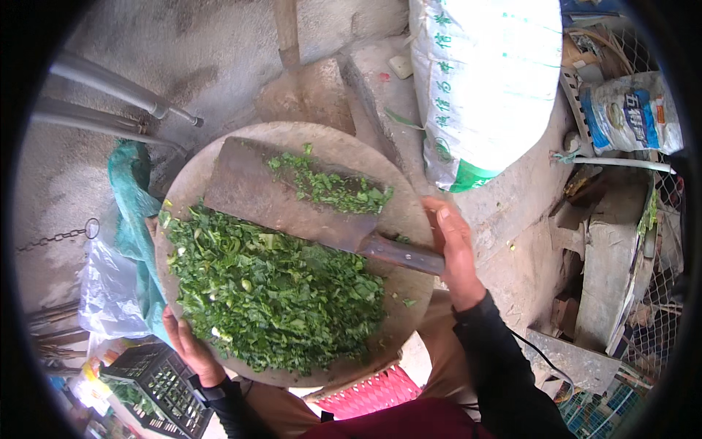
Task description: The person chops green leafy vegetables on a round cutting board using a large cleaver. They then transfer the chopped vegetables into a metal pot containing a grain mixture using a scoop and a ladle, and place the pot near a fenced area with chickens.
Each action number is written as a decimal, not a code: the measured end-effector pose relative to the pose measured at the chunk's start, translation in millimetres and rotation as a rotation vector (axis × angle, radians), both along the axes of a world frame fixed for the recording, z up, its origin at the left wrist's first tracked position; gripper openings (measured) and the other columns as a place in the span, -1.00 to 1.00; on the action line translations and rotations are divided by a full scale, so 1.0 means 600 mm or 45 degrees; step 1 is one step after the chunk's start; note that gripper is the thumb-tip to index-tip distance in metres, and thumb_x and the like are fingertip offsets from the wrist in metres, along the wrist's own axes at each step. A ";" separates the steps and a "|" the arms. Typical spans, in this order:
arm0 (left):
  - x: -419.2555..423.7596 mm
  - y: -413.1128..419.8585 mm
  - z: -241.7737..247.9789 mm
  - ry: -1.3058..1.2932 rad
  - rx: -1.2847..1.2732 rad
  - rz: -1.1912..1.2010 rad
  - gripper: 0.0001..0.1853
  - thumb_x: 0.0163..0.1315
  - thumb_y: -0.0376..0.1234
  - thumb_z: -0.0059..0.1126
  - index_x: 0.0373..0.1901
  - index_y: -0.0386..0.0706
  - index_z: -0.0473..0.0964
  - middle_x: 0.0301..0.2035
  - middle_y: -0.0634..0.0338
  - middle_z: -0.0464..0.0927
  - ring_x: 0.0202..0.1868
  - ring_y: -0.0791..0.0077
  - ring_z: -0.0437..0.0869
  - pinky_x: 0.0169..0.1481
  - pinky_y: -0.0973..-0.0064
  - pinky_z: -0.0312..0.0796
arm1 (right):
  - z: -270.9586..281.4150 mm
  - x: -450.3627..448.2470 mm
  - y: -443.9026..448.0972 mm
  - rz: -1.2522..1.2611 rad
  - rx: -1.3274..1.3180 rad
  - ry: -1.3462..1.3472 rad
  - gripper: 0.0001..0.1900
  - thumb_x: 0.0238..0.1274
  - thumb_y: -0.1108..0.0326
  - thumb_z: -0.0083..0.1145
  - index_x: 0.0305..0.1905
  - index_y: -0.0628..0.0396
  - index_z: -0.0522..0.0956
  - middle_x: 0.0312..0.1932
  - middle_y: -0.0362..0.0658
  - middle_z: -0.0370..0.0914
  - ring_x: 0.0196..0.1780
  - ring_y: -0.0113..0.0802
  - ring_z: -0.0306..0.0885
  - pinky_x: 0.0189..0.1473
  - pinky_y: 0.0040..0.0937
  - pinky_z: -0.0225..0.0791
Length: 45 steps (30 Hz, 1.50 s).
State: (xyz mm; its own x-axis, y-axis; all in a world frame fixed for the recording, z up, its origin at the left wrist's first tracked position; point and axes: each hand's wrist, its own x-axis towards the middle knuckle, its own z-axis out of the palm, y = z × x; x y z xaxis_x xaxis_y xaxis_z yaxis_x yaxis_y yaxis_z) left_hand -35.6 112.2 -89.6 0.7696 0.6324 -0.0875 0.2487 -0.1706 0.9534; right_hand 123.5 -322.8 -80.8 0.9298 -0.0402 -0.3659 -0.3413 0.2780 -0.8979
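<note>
A round wooden chopping board (408, 219) is held up in front of my body, one hand at each side. My left hand (192, 348) grips its lower left rim, with the fingers partly hidden beneath. My right hand (456, 247) grips the right rim, close to the handle end of a cleaver. The cleaver (329, 225) lies flat across the board, its dark blade to the upper left and its wooden handle to the right. Chopped leafy greens (285, 307) are heaped below the blade, and a smaller patch of chopped greens (345, 192) lies on and beside the blade.
A large white woven sack (488, 82) stands beyond the board at the right. A black plastic crate (170, 384) with greens is at the lower left, below a teal mesh bag (129, 203). Metal pipes (109, 90) lean at the upper left. Wooden boards (609, 274) and wire mesh are at the right.
</note>
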 end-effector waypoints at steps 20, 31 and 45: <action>-0.260 0.136 0.057 0.911 0.649 -1.154 -0.85 -0.01 -0.27 0.19 -0.45 -0.11 0.65 -0.46 0.06 0.67 -0.39 0.10 0.70 -0.25 0.24 0.55 | 0.244 -0.355 -0.210 0.776 -1.405 0.229 -0.84 0.17 0.31 -0.04 -0.37 0.13 0.50 -0.42 0.09 0.55 -0.28 0.12 0.53 -0.22 -0.01 0.40; 0.112 -0.227 0.580 0.346 1.164 -1.462 -0.66 0.08 -0.31 0.19 -0.07 -0.16 0.53 -0.17 -0.07 0.60 -0.13 -0.05 0.62 -0.06 0.10 0.48 | 0.235 -0.807 -0.311 0.864 -0.754 1.380 -0.75 0.06 0.27 -0.02 -0.43 0.21 0.60 -0.43 0.14 0.60 -0.33 0.08 0.58 -0.21 -0.01 0.46; 0.646 -0.444 0.858 -0.718 2.251 -0.501 -0.36 0.24 -0.23 0.14 0.31 -0.27 0.22 0.10 -0.10 0.45 0.06 -0.07 0.50 0.15 0.09 0.31 | 0.296 -0.557 -0.491 -0.010 -1.061 0.570 -0.78 0.22 0.31 -0.05 -0.36 0.20 0.56 -0.37 0.11 0.59 -0.23 0.07 0.58 -0.16 -0.08 0.43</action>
